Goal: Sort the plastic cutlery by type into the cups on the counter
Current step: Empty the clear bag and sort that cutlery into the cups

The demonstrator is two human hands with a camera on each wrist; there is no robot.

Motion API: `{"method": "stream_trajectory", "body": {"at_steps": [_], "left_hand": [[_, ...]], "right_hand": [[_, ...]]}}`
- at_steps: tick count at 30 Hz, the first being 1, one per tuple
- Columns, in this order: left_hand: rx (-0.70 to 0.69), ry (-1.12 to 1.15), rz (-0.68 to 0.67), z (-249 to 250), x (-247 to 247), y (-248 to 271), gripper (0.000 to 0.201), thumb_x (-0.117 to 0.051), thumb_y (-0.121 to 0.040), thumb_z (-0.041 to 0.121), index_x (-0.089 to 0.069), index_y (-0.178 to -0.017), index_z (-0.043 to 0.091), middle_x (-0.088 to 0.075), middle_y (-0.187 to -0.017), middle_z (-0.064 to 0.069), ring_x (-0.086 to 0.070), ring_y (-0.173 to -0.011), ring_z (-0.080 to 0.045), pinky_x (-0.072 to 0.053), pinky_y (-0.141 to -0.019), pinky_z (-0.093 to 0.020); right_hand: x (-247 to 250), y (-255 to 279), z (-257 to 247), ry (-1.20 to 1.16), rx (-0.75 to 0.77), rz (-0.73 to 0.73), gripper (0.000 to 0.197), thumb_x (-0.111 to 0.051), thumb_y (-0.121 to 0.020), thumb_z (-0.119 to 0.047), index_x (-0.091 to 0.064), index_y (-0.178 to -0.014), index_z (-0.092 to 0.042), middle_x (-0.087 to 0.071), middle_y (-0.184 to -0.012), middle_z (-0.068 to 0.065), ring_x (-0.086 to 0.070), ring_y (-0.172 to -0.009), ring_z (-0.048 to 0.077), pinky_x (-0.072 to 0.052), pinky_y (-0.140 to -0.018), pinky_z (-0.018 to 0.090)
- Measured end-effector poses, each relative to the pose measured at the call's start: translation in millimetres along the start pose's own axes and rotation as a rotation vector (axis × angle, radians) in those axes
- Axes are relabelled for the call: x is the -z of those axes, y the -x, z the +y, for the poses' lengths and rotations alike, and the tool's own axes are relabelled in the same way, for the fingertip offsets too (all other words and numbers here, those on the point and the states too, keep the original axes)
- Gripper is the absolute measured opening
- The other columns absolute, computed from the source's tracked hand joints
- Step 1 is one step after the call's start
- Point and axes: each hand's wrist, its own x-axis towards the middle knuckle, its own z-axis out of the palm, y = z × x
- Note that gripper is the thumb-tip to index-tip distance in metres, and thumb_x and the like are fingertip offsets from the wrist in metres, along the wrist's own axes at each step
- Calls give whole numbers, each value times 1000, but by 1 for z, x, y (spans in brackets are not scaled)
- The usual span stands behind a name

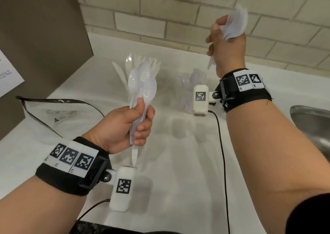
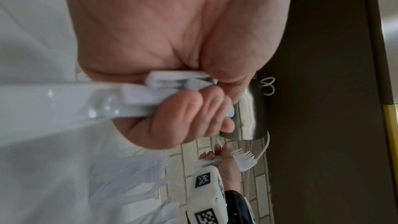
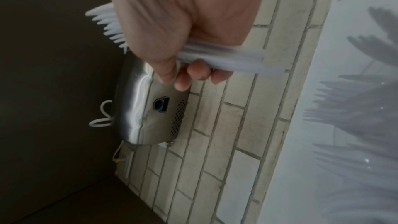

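Observation:
My left hand (image 1: pixel 132 124) grips a bunch of white plastic spoons (image 1: pixel 142 83) by the handles, bowls up, above the counter. In the left wrist view the handle ends (image 2: pixel 172 81) stick out of the fist. My right hand (image 1: pixel 226 44) is raised near the tiled wall and holds a bundle of white forks (image 1: pixel 235 22), blurred by motion; their tines (image 3: pixel 107 25) show in the right wrist view. Behind the spoons a clear cup with knives and forks (image 1: pixel 125 67) stands on the counter. A second clear cup with forks (image 1: pixel 189 83) stands to its right.
A clear plastic bag with a dark rim (image 1: pixel 53 112) lies on the white counter (image 1: pixel 178 162) at the left. A steel sink (image 1: pixel 312 124) is at the right edge. A brown panel (image 1: pixel 41 37) bounds the left. A steel hand dryer (image 3: pixel 150 108) hangs on the tiled wall.

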Motion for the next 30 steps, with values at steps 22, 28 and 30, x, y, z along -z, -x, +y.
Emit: {"method": "stream_trajectory", "body": {"at_steps": [22,28,30], "left_hand": [[-13,-39,-26,-1,-1,-12,46,-67,-74,60,-58,-79,15,-34,-58,0,-33,-45,-12,-34,-41,-23],[-15,-61,12,1,-8,-13,40,-51,-82,54,-57,-76,15,-33,-58,0,-31,-45,-12,-32,-41,-23],[-21,-67,18,1,-8,-13,40,-50,-82,54,-57,-76,15,-32,-58,0,-31,-44,-11,-32,-41,-23]], "right_hand": [[33,12,56,-82,-330,-216,68,-87,-47,-24,-54,-106,-20,-68,-101,15,-64,-87,25,-50,-82,40],[33,8,51,77,-287,-106,52,-76,-62,-53,-49,-102,-33,-68,-106,3,-68,-91,17,-52,-90,37],[34,7,50,162,-211,-53,38,-68,-75,-51,-55,-106,-34,-69,-105,-1,-68,-91,14,-52,-93,38]]}}
